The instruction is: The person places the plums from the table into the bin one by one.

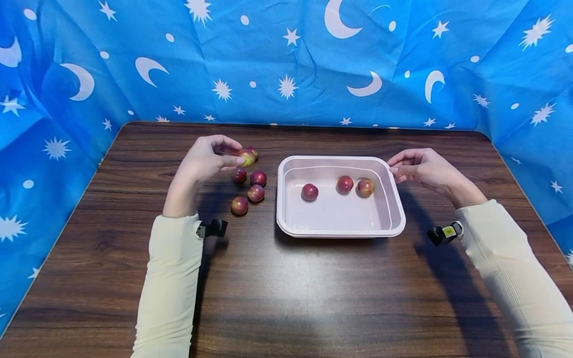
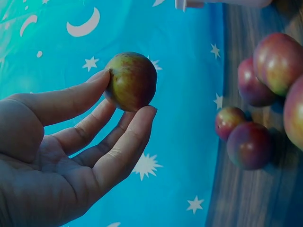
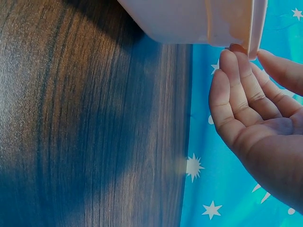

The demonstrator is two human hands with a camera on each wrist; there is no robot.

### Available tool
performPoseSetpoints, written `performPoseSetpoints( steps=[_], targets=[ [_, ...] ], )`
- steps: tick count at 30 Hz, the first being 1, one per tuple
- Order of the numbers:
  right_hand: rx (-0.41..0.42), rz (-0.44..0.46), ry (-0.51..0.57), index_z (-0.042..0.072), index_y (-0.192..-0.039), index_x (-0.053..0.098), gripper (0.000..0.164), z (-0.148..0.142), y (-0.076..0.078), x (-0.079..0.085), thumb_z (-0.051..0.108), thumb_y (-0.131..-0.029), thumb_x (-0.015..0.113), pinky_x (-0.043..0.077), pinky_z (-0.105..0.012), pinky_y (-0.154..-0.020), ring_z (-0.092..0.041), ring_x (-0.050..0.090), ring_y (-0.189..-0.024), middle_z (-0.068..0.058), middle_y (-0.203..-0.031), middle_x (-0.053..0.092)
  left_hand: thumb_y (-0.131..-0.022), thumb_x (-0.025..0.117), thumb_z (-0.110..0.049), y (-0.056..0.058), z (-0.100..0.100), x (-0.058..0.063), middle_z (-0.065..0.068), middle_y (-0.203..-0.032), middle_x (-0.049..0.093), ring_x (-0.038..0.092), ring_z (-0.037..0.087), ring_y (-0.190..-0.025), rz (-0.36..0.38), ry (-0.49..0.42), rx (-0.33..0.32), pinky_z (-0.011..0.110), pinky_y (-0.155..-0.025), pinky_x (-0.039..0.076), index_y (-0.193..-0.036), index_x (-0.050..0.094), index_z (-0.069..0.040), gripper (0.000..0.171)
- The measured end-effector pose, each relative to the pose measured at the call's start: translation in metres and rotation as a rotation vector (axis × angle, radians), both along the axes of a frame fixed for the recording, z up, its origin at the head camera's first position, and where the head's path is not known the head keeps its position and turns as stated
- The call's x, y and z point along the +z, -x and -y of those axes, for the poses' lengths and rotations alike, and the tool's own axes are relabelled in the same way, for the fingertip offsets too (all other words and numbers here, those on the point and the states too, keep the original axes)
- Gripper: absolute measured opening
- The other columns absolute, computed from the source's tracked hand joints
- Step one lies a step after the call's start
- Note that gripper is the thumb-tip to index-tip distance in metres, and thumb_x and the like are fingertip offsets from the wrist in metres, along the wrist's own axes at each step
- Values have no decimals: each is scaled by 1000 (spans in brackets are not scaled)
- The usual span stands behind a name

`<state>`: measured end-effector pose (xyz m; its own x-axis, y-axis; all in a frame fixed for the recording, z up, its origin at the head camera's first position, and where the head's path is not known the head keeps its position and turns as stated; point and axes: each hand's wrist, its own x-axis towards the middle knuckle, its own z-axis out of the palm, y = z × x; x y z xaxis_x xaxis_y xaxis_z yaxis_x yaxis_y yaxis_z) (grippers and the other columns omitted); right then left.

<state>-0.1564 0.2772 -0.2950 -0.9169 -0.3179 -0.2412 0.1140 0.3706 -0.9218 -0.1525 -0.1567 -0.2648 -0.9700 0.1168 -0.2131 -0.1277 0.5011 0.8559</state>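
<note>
**Held plum (image 1: 245,158) lies to the left of the tray (image 1: 340,232)**

In the head view, we see the left hand (image 1: 207,158) with thumb and fingertips clamped on the plum. That plum lies left of the tray, about level with its far rim and apart from it. The tray's long axis runs left to right across the table (image 1: 309,293), so a short side faces the plum. Five loose plums (image 1: 258,178) lie near the left hand, one partly behind the held plum; three plums (image 1: 344,184) rest inside the tray. The right hand (image 1: 427,171) is at the tray's far right corner, so we judge the left hand the nearer to the loose plums.

In the left wrist view, we see the thumb on one side of the held plum and fingertips opposite; it looks nearly round, with no long axis we can make out.

In the right wrist view, we see the right thumb and fingers pinching the tray's rim.
</note>
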Motion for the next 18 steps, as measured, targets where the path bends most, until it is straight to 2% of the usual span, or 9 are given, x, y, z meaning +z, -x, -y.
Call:
performPoseSetpoints(
  steps=[2, 10, 18],
  targets=[
    [0, -3, -8, 0, -101, 60, 13, 0, 0, 0, 3, -89, 57, 54, -31, -70, -17, 62, -72, -4, -86, 65, -86, 64, -9, 1, -3, 2, 16, -109, 54, 57, 25, -90, -14, 9, -12, 22, -69, 51, -113, 56, 0, 30],
    [-7, -3, -8, -1, -101, 60, 13, 1, 0, 0, 3, -89, 57, 54, -32, -71, -18, 62, -73, -4, -86, 65, -85, 65, -11, 2, -19, 7, 16, -107, 56, 54, 24, -90, -44, 42, -53, 26, -69, 50, -110, 57, 0, 28],
    [-1, -13, -18, -1, -101, 60, 13, 0, 0, -1, 1, -89, 56, 54, -31, -70, -18, 62, -72, -3, -84, 66, -85, 66, -10, 5, -33, 10, 15, -105, 57, 52, 26, -91, -60, 53, -73, 33, -77, 47, -108, 59, -2, 26]
  ],
)
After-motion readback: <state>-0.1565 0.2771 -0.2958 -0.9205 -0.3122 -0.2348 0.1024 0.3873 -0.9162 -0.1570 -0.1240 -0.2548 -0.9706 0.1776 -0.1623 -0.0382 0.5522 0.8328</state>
